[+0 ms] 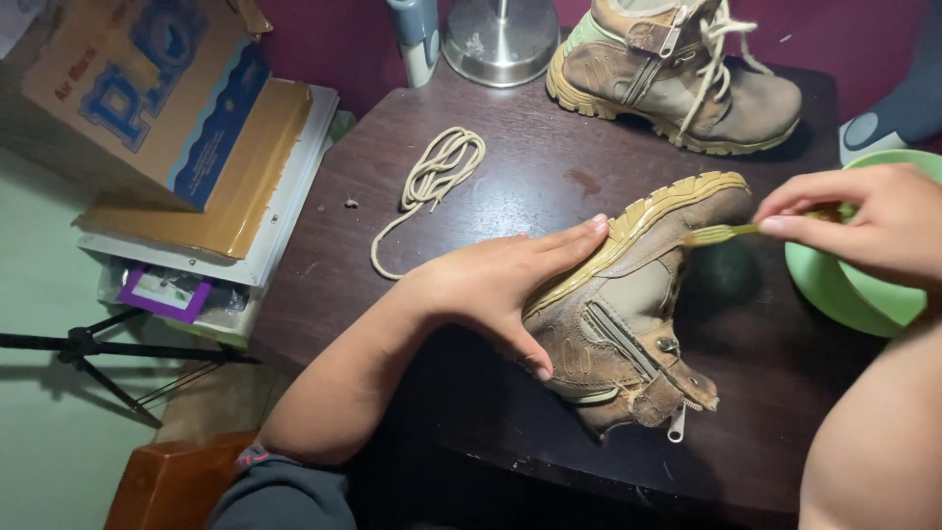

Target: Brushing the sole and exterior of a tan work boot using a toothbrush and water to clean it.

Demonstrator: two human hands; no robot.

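Right forearm fills the lower right corner, closest to the lens, bare and out of focus. Beneath everything spreads the dark brown table point(471, 432), its top scuffed and slightly glossy. At the left a cardboard box point(137, 93) with blue printing sits tilted on a stack of flat packages and papers, and below that the black legs of a tripod point(88, 348) cross the pale floor.

On the table lies a tan suede boot point(628, 314) on its side, yellowish sole turned up and away from the person, side zipper open with its pull dangling near the table's front edge (the laces are out of it). The left hand point(500, 285) presses flat on it, fingers stretched along the sole edge and thumb hooked down over the upper, steadying rather than clenching. A second boot point(677, 74), laced and upright, stands at the far edge of the table, well apart from the first.

At the right edge a light green bowl point(854, 290) rests partly under the right hand point(863, 221), which pinches a yellow-green toothbrush point(721, 234) between thumb and fingertips, its head touching the toe end of the sole.

Between the left hand and the far edge lies a loose cream bootlace point(432, 177), looped in a bundle with one end trailing. Behind it stands a round metal lamp base point(500, 39).
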